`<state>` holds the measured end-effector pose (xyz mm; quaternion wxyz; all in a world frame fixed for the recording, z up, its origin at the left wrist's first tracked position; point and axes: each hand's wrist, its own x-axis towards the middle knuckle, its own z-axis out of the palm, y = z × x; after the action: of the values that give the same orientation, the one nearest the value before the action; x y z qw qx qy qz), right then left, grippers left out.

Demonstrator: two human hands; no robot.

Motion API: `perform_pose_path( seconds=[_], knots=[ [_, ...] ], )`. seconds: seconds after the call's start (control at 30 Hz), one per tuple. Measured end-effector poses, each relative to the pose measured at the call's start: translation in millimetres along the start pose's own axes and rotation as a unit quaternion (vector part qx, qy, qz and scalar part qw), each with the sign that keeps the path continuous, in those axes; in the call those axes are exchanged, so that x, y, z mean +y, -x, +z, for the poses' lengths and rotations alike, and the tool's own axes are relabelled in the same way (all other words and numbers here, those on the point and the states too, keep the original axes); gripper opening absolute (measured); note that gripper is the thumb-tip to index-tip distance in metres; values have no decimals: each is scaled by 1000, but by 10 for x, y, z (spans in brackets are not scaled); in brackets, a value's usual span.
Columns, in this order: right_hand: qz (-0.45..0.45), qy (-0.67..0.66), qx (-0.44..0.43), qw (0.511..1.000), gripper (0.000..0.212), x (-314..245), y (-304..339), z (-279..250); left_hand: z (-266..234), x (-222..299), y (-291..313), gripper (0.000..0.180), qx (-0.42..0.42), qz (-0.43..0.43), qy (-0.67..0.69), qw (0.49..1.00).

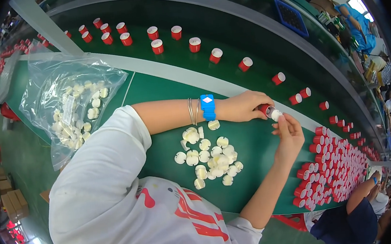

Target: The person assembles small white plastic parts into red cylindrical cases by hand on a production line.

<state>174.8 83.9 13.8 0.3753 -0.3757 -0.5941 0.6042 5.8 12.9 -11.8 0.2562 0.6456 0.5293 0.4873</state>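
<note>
A tilted red cup [265,109] is held (left hand [246,106]). Beside its mouth, a white disc [276,115] is pinched (right hand [290,134]).

Can't see the base of the red cup [264,108], covered by the left hand [245,106]. Can't read the tiny label [68,109] on the bag [40,73] or make out distant people [390,103].

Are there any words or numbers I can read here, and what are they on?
None reads clearly.
White shirt: red print, too folded to read.
Blue wristband: a tiny mark on its white patch, too small.
Paper label in the plastic bag: too blurred.
Red cup in the left hand: no print I can make out.
</note>
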Motion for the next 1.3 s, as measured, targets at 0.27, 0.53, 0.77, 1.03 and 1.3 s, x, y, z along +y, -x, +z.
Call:
perform_pose_path(
  seconds=[0.27, 0.53, 0.77, 1.03, 1.3],
  knots=[
    [17, 39, 36, 998, 22, 17, 70, 193, 52, -10, 9, 29, 10, 14, -31, 999],
    [17, 98, 17, 995, 22, -8, 64, 238, 29, 12, 9, 26, 13, 41, -49, 998],
    [-3, 147, 35, 989, 24, 21, 62, 270, 57, -32, 12, 26, 13, 67, -64, 996],
    [-27, 199, 17, 979, 21, 11, 77, 260, 19, 0, 6, 28, -8, 35, -38, 999],
    [-27, 251, 26, 967, 16, -8, 62, 251, 68, 13, 44, 28, 0, 65, -59, 996]
  ],
)
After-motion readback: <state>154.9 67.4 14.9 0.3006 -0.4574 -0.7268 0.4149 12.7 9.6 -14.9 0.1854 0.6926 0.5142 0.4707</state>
